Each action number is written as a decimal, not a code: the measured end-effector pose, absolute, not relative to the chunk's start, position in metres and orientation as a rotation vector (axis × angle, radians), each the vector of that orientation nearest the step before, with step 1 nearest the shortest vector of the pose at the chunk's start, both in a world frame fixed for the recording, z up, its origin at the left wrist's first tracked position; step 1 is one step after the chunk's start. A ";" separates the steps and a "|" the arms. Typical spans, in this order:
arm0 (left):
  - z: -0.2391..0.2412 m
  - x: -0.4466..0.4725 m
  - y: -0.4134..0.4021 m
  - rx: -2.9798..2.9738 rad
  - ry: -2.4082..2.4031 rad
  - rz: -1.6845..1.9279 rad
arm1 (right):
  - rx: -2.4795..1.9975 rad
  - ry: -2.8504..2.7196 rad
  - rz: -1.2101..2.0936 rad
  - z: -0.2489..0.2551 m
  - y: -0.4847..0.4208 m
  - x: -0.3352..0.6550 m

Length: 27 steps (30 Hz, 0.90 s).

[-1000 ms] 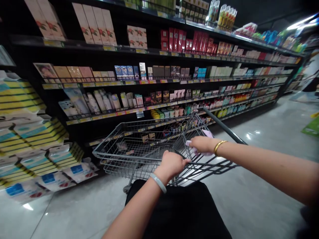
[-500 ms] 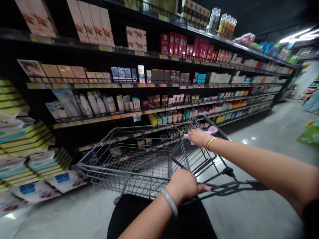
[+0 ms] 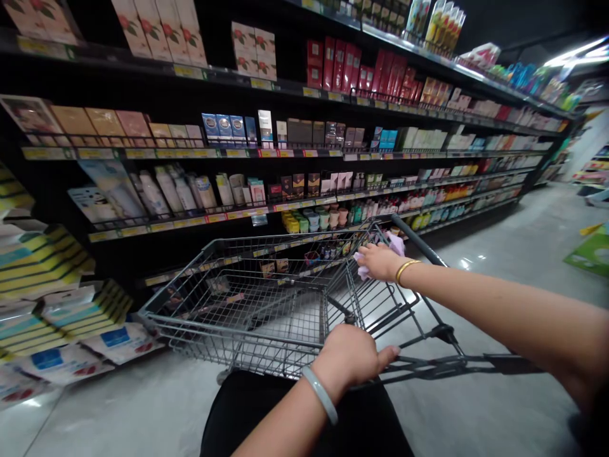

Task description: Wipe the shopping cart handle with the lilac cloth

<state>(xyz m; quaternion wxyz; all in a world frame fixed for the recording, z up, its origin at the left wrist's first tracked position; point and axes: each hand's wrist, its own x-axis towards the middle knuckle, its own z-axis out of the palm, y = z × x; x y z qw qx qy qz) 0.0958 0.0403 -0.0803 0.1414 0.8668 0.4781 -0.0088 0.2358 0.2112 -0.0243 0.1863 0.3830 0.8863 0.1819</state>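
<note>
A grey wire shopping cart [image 3: 228, 330] stands before me, and its basket holds nothing that I can see. My left hand [image 3: 354, 352], with a pale bangle at the wrist, is closed over the near top rail of the cart; its thumb points right along the bars. Farther off, my right hand [image 3: 379, 261], wearing a gold bracelet, grips a crumpled lilac cloth [image 3: 396, 242] against the wire at the cart's far side. Part of the cloth sticks out on both sides of the hand. The fingertips of my left hand are hidden below the rail.
Dark store shelves [image 3: 171, 222] with boxed and bottled goods run along beyond the cart. Stacked yellow-striped packs [image 3: 42, 260] stand at the left, with white bags [image 3: 121, 343] on the floor below. A green display [image 3: 590, 257] is at the right on the grey floor [image 3: 476, 419].
The lilac cloth has bunched up around my right hand, and that hand has shifted slightly. My left thumb has lifted a little. The view has moved slightly closer to the shelves.
</note>
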 end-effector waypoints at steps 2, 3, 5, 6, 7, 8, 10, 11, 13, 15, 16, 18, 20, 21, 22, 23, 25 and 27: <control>-0.080 0.096 0.041 2.503 1.383 -0.027 | 1.043 2.533 0.484 -0.023 0.207 0.247; -0.080 0.096 0.041 2.503 1.387 -0.025 | 1.019 2.539 0.452 -0.026 0.202 0.253; -0.080 0.096 0.041 2.503 1.392 -0.017 | 1.015 2.552 0.429 -0.033 0.191 0.263; -0.080 0.096 0.041 2.504 1.393 -0.014 | 1.041 2.565 0.451 -0.037 0.186 0.266; -0.080 0.096 0.041 2.506 1.392 -0.011 | 1.064 2.581 0.488 -0.041 0.182 0.267; -0.080 0.096 0.041 2.508 1.388 -0.011 | 1.061 2.596 0.522 -0.044 0.179 0.267; -0.080 0.096 0.041 2.508 1.378 -0.011 | 0.960 2.625 0.516 -0.049 0.177 0.262; -0.080 0.096 0.041 2.505 1.374 -0.012 | 0.863 2.633 0.458 -0.051 0.176 0.258; -0.081 0.095 0.041 2.497 1.371 -0.012 | 0.655 2.624 0.303 -0.051 0.177 0.249; -0.081 0.095 0.041 2.498 1.382 0.004 | 0.560 2.585 0.211 -0.048 0.181 0.242; -0.081 0.096 0.041 2.503 1.390 0.014 | 0.577 2.565 0.215 -0.045 0.184 0.240; -0.082 0.096 0.041 2.515 1.395 0.022 | 0.705 2.535 0.304 -0.039 0.186 0.236; -0.081 0.095 0.041 2.523 1.390 0.026 | 0.854 2.493 0.369 -0.034 0.178 0.232; -0.081 0.095 0.040 2.526 1.387 0.034 | 0.890 2.461 0.339 -0.033 0.170 0.230; -0.082 0.094 0.040 2.532 1.384 0.050 | 0.894 2.423 0.263 -0.032 0.160 0.227; -0.082 0.094 0.039 2.540 1.384 0.071 | 0.874 2.379 0.158 -0.033 0.148 0.226; -0.082 0.093 0.038 2.555 1.385 0.093 | 0.817 2.286 -0.043 -0.035 0.123 0.225; -0.083 0.092 0.038 2.563 1.388 0.072 | 0.802 2.233 -0.147 -0.034 0.107 0.230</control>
